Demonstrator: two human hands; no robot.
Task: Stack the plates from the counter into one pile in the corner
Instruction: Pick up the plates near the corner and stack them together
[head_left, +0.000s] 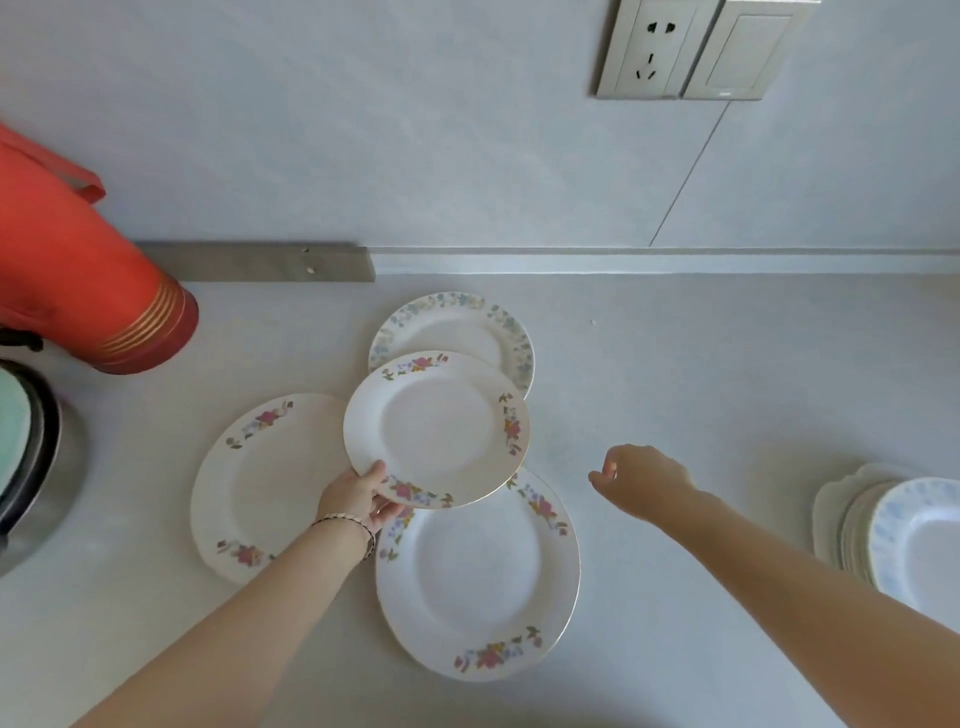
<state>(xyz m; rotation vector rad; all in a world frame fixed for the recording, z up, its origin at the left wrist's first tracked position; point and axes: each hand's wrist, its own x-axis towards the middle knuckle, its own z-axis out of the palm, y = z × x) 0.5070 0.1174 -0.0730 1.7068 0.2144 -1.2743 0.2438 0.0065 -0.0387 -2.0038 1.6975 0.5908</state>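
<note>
My left hand (360, 499) grips the near-left rim of a small white plate with pink flowers (436, 428) and holds it above the counter. Under it lie three plates: a large pink-flowered plate (260, 488) to the left, another large pink-flowered plate (480, 577) nearer to me, and a plate with a blue-green flower rim (457, 325) behind. My right hand (641, 475) hovers to the right of the held plate with its fingers loosely curled, and nothing is in it. A pile of white and blue-patterned plates (893, 530) stands at the right edge.
A red thermos (78, 275) stands at the far left against the wall. Below the thermos sits a metal pot with a pale green lid (26, 457). A wall socket and switch (701, 49) are above the counter. A metal strip (254, 262) runs along the wall's base.
</note>
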